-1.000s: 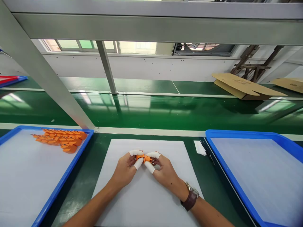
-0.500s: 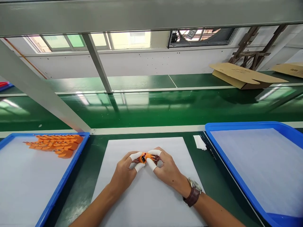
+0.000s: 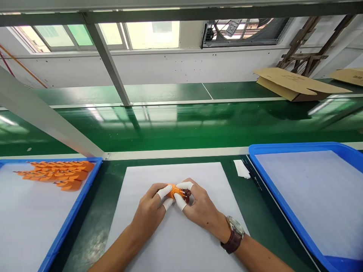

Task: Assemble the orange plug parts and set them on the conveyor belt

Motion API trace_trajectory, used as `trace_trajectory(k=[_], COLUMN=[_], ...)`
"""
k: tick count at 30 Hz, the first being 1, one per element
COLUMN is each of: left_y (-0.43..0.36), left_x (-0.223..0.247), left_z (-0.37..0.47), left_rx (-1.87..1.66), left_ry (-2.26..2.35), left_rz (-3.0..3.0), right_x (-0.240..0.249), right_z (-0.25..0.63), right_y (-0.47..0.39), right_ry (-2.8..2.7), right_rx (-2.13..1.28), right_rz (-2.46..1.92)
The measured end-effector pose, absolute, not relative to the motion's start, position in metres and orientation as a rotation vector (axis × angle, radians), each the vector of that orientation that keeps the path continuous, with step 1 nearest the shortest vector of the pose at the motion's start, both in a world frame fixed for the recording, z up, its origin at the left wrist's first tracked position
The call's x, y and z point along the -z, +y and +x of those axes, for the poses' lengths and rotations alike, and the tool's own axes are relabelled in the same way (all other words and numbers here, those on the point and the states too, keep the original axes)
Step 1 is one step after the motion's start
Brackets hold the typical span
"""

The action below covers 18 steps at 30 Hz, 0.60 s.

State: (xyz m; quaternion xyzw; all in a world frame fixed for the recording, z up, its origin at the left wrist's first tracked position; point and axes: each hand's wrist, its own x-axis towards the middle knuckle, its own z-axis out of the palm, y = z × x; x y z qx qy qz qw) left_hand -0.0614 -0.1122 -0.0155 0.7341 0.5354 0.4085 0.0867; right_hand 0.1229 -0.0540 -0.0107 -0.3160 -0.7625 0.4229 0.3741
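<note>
A small orange piece point(image 3: 172, 192) with a dark red part at its right end is held over the white sheet point(image 3: 181, 241). My left hand point(image 3: 153, 204) pinches its left side between thumb and index finger. On the right side, the thumb and index finger of my right hand point(image 3: 197, 200) close on the same piece. White covers wrap those fingertips and hide part of it. Several orange pieces point(image 3: 70, 175) lie in rows in the blue-rimmed left tray point(image 3: 70, 219).
At the right stands another blue tray point(image 3: 286, 211) lined with white. A small white scrap point(image 3: 241, 169) lies beside it. Metal bars point(image 3: 56, 117) rise at the left and cross overhead. Flattened cardboard point(image 3: 295, 83) rests on the far green surface.
The orange piece has turned between my fingers, so the dark opening seen earlier no longer shows and the dark red part shows more. The camera view has shifted slightly.
</note>
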Motion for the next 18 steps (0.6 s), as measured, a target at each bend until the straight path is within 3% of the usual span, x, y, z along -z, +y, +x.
trace_trajectory(k=[18], left_y=[-0.108], left_x=[0.021], left_z=[-0.054], left_rx=[-1.307], left_ry=[1.644], left_rz=[2.345], right_x=[0.008], right_z=[0.123], right_y=[-0.047], right_ry=[-1.86], right_rx=[-1.361], right_rz=[-0.874])
